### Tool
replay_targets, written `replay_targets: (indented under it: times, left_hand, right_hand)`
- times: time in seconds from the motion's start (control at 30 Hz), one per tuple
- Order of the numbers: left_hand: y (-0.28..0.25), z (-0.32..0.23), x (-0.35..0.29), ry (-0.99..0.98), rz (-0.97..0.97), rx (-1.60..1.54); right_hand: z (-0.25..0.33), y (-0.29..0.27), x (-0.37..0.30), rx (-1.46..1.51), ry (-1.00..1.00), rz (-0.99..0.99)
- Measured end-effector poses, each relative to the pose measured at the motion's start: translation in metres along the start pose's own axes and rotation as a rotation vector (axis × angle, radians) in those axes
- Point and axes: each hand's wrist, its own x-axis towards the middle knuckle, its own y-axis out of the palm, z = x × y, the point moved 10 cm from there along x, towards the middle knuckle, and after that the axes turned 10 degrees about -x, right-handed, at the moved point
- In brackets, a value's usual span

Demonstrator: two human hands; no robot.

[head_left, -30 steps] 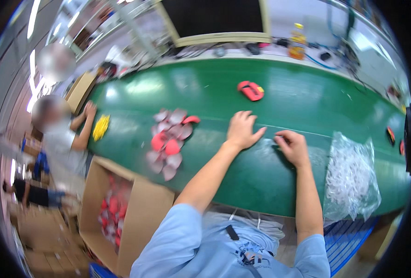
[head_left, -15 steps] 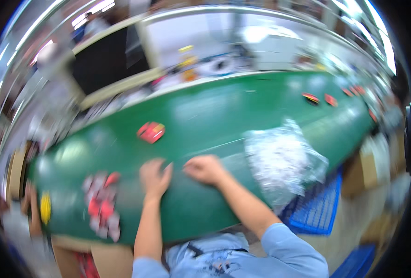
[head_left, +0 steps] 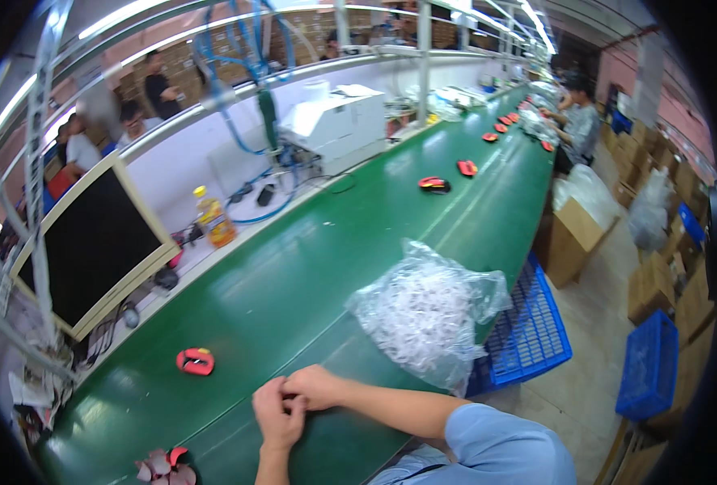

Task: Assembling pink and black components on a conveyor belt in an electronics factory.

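Observation:
My left hand (head_left: 277,418) and my right hand (head_left: 315,387) meet over the near edge of the green belt (head_left: 293,283). Both have curled fingers, and they touch each other. Anything held between them is hidden. Just beyond my left hand lies a small rounded red-and-black item (head_left: 196,361) with a yellow patch. A heap of curved red and greyish pieces (head_left: 167,467) sits at the lower left, partly cut off by the picture's edge. To the right of my right hand rests a clear plastic bag (head_left: 427,311) full of small white pieces.
More red-and-black items (head_left: 434,185) lie farther along the belt, where a co-worker (head_left: 577,121) sits. A blue crate (head_left: 532,331) stands beside the belt, another crate (head_left: 648,364) on the floor. Along the far side are a monitor (head_left: 91,250), a yellow bottle (head_left: 213,218) and a white machine (head_left: 338,125).
The view has swung right, so the heap and the nearest red item sit lower in the picture. My hands, apart before, now touch; my left fingers have curled in.

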Motion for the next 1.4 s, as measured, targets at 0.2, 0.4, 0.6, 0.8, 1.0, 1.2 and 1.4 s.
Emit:
replay_targets:
  times: [0.2, 0.4, 0.6, 0.8, 1.0, 1.2, 1.4]
  left_hand:
    - [-0.004, 0.019, -0.004, -0.084, -0.043, -0.172]
    - [-0.018, 0.033, -0.013, -0.086, -0.258, -0.218]
    - [-0.015, 0.045, -0.015, -0.16, -0.231, -0.312]
    - [-0.017, 0.05, -0.016, -0.187, -0.242, -0.342]
    - [-0.014, 0.054, -0.023, -0.28, -0.231, -0.42]
    - [-0.01, 0.076, -0.036, -0.338, -0.277, -0.633]
    - [-0.022, 0.044, -0.005, -0.222, -0.266, -0.659]
  right_hand:
    - [0.008, -0.006, 0.014, -0.054, 0.097, 0.183]
    - [0.008, 0.035, 0.037, -0.017, 0.029, 0.308]
    - [0.017, 0.013, 0.034, 0.08, -0.081, 0.015]
    - [0.021, 0.015, 0.034, 0.062, -0.058, 0.031]
    - [0.02, 0.016, 0.031, 0.049, 0.028, 0.097]
    - [0.03, 0.007, 0.031, 0.158, -0.084, 0.003]
    - [0.084, -0.13, -0.036, -0.007, -0.155, -0.148]
